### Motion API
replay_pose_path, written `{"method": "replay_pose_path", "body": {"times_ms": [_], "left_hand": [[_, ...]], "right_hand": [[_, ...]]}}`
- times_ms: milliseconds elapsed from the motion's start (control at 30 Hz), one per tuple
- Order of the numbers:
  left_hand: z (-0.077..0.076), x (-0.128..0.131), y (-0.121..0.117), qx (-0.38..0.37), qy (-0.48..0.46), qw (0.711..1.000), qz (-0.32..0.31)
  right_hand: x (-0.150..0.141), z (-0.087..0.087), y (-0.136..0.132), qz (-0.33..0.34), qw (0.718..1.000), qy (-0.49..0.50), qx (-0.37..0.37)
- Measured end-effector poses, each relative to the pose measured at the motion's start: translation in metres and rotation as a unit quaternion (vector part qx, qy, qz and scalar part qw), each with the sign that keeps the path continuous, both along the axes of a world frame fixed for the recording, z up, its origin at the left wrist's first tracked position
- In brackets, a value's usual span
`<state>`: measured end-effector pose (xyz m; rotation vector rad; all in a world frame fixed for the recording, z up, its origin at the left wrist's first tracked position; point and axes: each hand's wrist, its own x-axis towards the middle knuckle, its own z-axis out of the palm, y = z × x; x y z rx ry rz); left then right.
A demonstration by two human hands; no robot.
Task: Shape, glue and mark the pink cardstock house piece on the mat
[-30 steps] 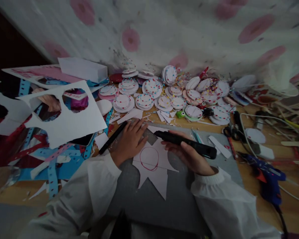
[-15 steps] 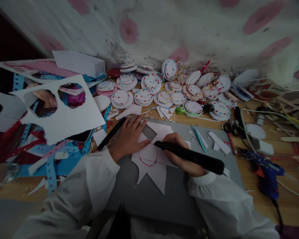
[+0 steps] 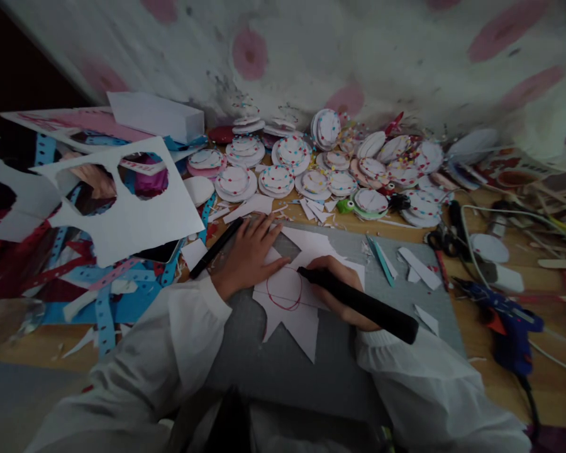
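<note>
White paper [image 3: 290, 327] on grey mat [image 3: 330, 377], black tool [image 3: 365, 305] in right hand [image 3: 337, 286], tip by the upper right of the red circle [image 3: 285, 307].
Right fingers closed round tool; left hand [image 3: 248, 258] flat, fingers spread, thumb on paper left of tool tip. Paper has jagged points, lies mid-mat. Black stick [image 3: 216, 248] just beside left hand. Teal strip [image 3: 381, 261] on mat, right of right hand. Beaded discs [image 3: 276, 180] behind mat, blue glue gun [image 3: 512, 333] off its right edge.

The pen [image 3: 365, 303] is black, the paper [image 3: 290, 324] white with a red circle [image 3: 288, 308], the mat [image 3: 339, 377] grey, the strip [image 3: 104, 321] blue with dark dots.
</note>
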<state>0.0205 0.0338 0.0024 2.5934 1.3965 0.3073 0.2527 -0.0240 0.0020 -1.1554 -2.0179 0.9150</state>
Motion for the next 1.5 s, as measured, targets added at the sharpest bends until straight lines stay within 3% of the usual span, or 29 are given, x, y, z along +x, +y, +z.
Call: {"method": "replay_pose_path", "body": {"times_ms": [967, 1167, 1367, 1500], "left_hand": [[0.002, 0.004, -0.002, 0.002, 0.024, 1.000, 0.007], [0.004, 0.006, -0.003, 0.006, 0.028, 1.000, 0.009], [0.011, 0.012, -0.013, -0.006, 0.053, 0.997, -0.061], [0.006, 0.014, -0.014, -0.012, 0.061, 0.996, -0.064]], "right_hand": [[-0.013, 0.009, 0.002, 0.037, 0.994, -0.034, 0.099], [-0.015, 0.005, 0.001, 0.032, 0.993, -0.051, 0.102], [-0.011, 0.002, 0.004, 0.044, 0.993, -0.046, 0.099], [-0.004, 0.002, 0.009, 0.082, 0.991, -0.036, 0.103]]}}
